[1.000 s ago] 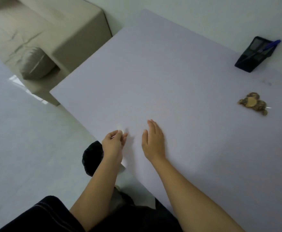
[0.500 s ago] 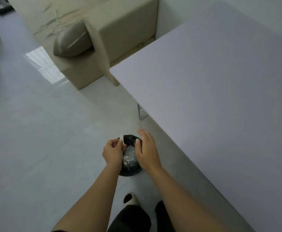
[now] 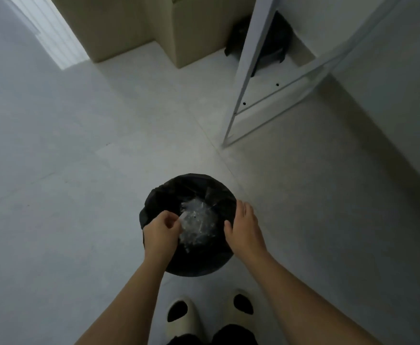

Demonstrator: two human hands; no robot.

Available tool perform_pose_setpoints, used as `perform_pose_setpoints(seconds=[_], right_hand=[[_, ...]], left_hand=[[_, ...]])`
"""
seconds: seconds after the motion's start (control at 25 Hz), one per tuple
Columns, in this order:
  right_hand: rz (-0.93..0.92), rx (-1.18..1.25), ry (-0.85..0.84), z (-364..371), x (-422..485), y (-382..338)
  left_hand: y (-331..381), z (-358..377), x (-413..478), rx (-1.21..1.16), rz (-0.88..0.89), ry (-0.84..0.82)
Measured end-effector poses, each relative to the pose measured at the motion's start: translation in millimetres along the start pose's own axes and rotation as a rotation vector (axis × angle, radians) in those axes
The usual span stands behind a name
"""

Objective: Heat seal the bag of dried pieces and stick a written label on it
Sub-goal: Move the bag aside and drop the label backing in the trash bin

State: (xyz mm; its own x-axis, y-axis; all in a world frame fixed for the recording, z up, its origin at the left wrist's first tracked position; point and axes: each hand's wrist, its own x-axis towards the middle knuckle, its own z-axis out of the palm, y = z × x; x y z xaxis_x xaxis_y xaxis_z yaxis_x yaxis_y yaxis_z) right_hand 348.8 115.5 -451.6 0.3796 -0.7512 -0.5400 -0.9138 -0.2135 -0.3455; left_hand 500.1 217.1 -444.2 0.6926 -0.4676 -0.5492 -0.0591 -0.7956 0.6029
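I am looking straight down at a round black bin (image 3: 169, 192) lined with a black bag, standing on the floor. Crumpled clear plastic (image 3: 199, 222) lies inside it. My left hand (image 3: 162, 230) hovers over the bin's left side, its fingers curled and pinching a small white paper strip (image 3: 182, 216). My right hand (image 3: 245, 227) is spread over the bin's right rim with relaxed fingers and holds nothing. The bag of dried pieces and the table top are out of view.
A white table leg and frame (image 3: 243, 70) rise at the upper right, with a dark object (image 3: 271, 38) behind them. A beige sofa base (image 3: 194, 28) stands at the top. My two shoes (image 3: 182, 317) are just below the bin on the pale tiled floor.
The view has swung from the table top down to the floor. Both hands moved off the table edge to above the bin, the left still pinching the white strip.
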Motion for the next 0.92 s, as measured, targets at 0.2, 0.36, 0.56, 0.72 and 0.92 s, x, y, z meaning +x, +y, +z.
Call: perform_pose_setpoints(seconds=[0.2, 0.36, 0.56, 0.72, 0.92], right_hand=[[0.077, -0.119, 0.049, 53.8, 53.1, 40.6], [0.059, -0.077, 0.148, 76.4, 63.3, 51.1], [0.062, -0.027, 0.187, 84.7, 66.3, 50.5], [0.050, -0.030, 0.206, 87.3, 67.4, 55.0], [0.053, -0.027, 0.217, 87.3, 70.0, 54.4]], left_hand=[[-61.4, 46.5, 40.5, 0.196, 0.149, -0.130], [-73.2, 70.9, 62.9, 0.221, 0.181, -0.175], [-78.0, 91.9, 89.2, 0.247, 0.071, -0.165], [-87.1, 105.8, 88.9, 0.322, 0.028, -0.167], [-89.8, 105.1, 78.4, 0.368, 0.029, -0.164]])
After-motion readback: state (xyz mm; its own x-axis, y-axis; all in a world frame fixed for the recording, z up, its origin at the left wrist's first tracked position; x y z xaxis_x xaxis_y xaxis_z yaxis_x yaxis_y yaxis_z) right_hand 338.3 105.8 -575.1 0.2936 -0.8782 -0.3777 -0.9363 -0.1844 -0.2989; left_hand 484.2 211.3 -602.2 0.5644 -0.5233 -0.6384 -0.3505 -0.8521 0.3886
